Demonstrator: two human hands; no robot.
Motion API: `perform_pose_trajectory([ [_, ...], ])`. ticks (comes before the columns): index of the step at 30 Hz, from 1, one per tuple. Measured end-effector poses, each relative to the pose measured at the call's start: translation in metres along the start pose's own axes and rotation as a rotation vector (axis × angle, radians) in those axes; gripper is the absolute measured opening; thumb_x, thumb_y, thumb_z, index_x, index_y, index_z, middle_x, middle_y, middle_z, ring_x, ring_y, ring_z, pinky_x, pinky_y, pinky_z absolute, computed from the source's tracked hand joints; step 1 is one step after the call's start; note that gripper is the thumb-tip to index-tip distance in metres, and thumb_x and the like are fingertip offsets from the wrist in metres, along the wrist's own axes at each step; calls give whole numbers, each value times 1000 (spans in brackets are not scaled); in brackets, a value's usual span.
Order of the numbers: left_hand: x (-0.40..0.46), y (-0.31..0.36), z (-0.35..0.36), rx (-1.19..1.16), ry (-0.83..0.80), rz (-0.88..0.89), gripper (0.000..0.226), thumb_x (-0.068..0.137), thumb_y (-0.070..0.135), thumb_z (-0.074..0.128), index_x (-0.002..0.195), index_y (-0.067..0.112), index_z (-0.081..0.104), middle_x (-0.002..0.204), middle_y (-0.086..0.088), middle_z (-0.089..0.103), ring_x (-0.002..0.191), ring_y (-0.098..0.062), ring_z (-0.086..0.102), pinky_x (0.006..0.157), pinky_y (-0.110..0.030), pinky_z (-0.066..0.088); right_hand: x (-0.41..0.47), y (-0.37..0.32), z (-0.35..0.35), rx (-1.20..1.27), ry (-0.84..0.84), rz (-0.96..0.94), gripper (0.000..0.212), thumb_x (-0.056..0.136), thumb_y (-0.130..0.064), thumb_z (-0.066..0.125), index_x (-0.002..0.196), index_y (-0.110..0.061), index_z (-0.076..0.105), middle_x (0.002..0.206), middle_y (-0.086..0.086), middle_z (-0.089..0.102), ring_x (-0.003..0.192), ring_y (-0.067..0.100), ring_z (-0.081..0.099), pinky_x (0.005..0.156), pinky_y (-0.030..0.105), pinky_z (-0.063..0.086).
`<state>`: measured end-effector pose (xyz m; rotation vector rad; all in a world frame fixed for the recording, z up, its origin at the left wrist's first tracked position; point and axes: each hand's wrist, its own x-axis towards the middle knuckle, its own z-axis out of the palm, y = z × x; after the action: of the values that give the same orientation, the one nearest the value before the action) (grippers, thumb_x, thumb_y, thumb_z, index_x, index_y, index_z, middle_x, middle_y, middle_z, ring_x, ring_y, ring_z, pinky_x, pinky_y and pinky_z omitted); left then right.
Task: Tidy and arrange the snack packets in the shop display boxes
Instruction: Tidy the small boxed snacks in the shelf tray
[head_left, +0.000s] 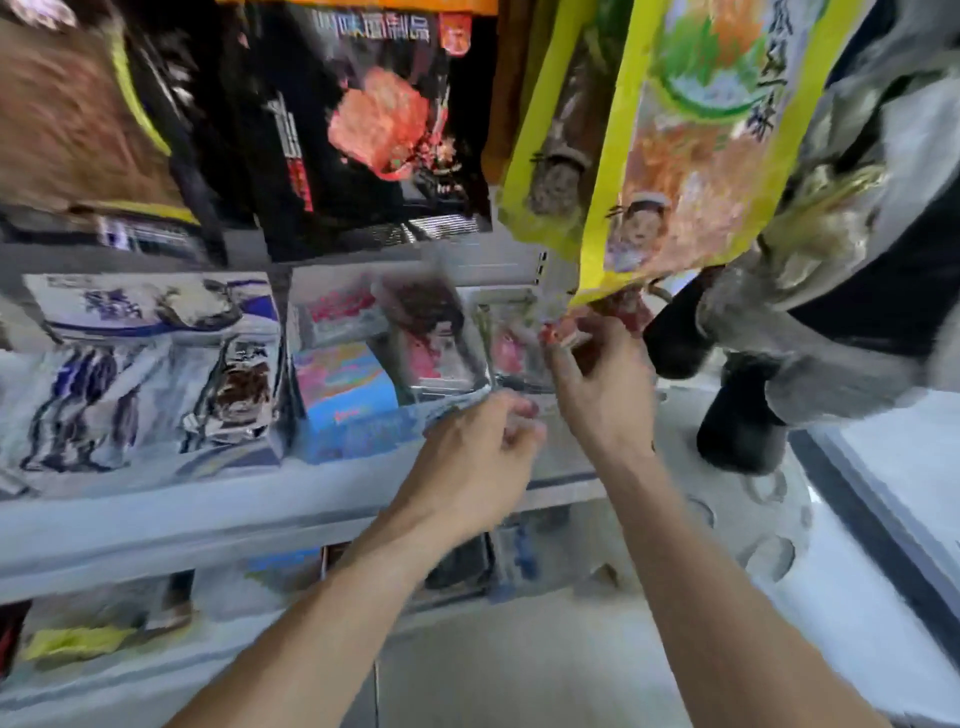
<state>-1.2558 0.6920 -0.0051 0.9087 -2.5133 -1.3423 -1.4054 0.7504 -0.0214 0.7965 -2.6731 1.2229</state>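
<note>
Both hands at the shelf's snack packets

Right hand (597, 384) pinches a small red packet (563, 332); left hand (472, 457), fingers curled, sits just beside it.

1. The 2 bare forearms are reaching forward and up, side by side.
2. The left hand (475, 457) is curling its fingers loosely, knuckles up.
3. The right hand (602, 384) is sitting higher, its fingertips pinching together; blur hides more.

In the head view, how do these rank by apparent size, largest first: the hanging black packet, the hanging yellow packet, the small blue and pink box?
1. Black packet and yellow packet: similar, and both hang nearer the camera, so I do not rank them.
2. Blue and pink box: clearly smallest.
</note>
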Motion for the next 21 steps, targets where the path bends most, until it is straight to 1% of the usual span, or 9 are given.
perform_pose_trajectory([
  [2, 9, -12, 10, -19, 27, 62, 22, 100, 39, 52, 119, 33, 60, 104, 15, 69, 99, -10, 67, 92, -30, 52, 17, 3, 13, -26, 28, -11, 54, 78, -54, 64, 120, -19, 61, 117, 11, 63, 113, 34, 57, 90, 41, 46],
  [4, 13, -27, 18, -69, 69, 110, 20, 99, 36, 52, 117, 32, 62, 106, 12, 71, 99, -12, 68, 94, -36, 53, 30, 3, 25, -30, -19, 13, 69, 69, -61, 67, 123, -18, 58, 119, 13, 64, 114, 34, 58, 91, 40, 47],
  [6, 11, -38, 22, -149, 101, 127, 18, 97, 35, 53, 113, 35, 63, 102, 12, 72, 95, -11, 69, 94, -39, 54, 36, 2, 30, -29, -81, 37, 71, 64, -59, 75, 122, -20, 58, 118, 10, 66, 109, 31, 62, 88, 36, 49],
  [9, -1, -48, 26, -206, 125, 137, 16, 99, 31, 56, 112, 35, 64, 102, 12, 72, 94, -3, 68, 93, -30, 53, 36, -1, 23, 8, -120, 11, 49, 70, -42, 80, 112, -20, 67, 107, 3, 71, 99, 24, 65, 79, 30, 51],
  [13, -15, -44, 22, -154, 99, 170, 21, 100, 29, 54, 120, 32, 63, 104, 18, 66, 95, 10, 59, 84, -7, 45, 35, 5, 8, -82, -200, -111, 8, 80, -32, 72, 86, -28, 75, 90, -5, 72, 87, 20, 66, 62, 23, 38],
  [14, -17, -42, 19, -143, 96, 171, 22, 100, 31, 54, 121, 33, 62, 102, 19, 65, 93, 12, 58, 81, -5, 45, 36, 5, 3, -129, -228, -133, 9, 81, -28, 70, 88, -28, 76, 92, -5, 72, 88, 22, 67, 63, 23, 39],
  [16, -20, -41, 13, -113, 109, 174, 22, 100, 35, 54, 121, 37, 60, 98, 21, 63, 89, 10, 60, 78, -7, 46, 37, -2, -7, -207, -286, -191, 27, 79, -22, 70, 105, -27, 75, 105, -2, 73, 96, 25, 67, 70, 27, 47],
  [19, -22, -44, 10, -101, 130, 176, 22, 99, 36, 55, 121, 40, 60, 97, 19, 63, 87, 7, 62, 76, -10, 48, 33, -27, -15, -212, -467, -322, 66, 77, -29, 78, 138, -25, 54, 129, -2, 62, 118, 22, 60, 91, 29, 50],
  [21, -23, -45, 9, -109, 138, 172, 21, 99, 35, 56, 119, 39, 61, 96, 18, 63, 85, 8, 62, 71, -6, 46, 36, -40, -14, -305, -603, -346, 75, 79, -33, 77, 146, -26, 43, 139, -1, 56, 124, 21, 56, 97, 28, 47],
])
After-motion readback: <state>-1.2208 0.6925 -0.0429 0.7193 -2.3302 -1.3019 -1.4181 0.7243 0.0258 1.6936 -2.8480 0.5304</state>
